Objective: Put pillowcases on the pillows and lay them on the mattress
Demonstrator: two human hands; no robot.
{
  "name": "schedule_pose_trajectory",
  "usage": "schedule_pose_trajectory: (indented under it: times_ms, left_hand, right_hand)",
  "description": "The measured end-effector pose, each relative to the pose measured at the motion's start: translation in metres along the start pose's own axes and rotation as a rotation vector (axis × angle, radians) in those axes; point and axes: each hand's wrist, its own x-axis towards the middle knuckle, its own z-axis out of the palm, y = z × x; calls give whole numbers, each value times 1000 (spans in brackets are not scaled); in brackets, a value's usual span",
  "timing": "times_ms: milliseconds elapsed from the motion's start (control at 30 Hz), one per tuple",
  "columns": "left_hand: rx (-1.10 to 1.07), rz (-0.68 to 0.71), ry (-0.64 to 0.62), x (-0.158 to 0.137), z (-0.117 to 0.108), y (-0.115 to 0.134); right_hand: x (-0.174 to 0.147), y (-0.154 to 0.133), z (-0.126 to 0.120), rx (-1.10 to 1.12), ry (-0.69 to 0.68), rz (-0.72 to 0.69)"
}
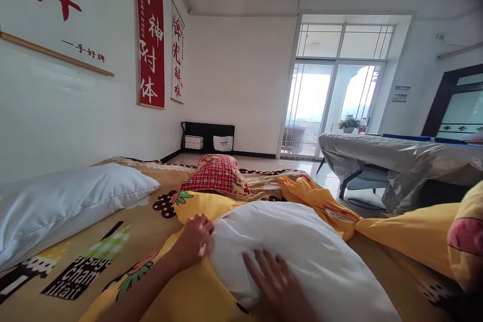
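Observation:
A plump white pillow [302,241] lies in front of me, with a yellow pillowcase [166,282] printed with fruit along its left and near sides. My left hand [196,239] has its fingers curled on the pillowcase's edge, right beside the pillow's left side. On top of the pillow rests my right hand [277,282], fingers stretched and a little apart, blurred by motion. How far the pillow sits inside the pillowcase is hidden.
Another white pillow [75,201] lies at left on the patterned brown bedsheet [139,234]. Beyond are a red checked pillow [217,173] and crumpled yellow cloth [317,198]. More yellow bedding [415,226] is at right. A covered table [377,151] and chair [366,178] stand past the bed.

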Motion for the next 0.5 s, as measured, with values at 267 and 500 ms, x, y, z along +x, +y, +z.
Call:
schedule_pose_trajectory:
  times_ms: [267, 500]
  left_hand:
    - [129, 198, -265, -25, -16, 49]
    - [-43, 382, -237, 0, -4, 135]
  right_hand:
    - [101, 37, 19, 235, -166, -124]
    - [171, 15, 13, 607, -423, 55]
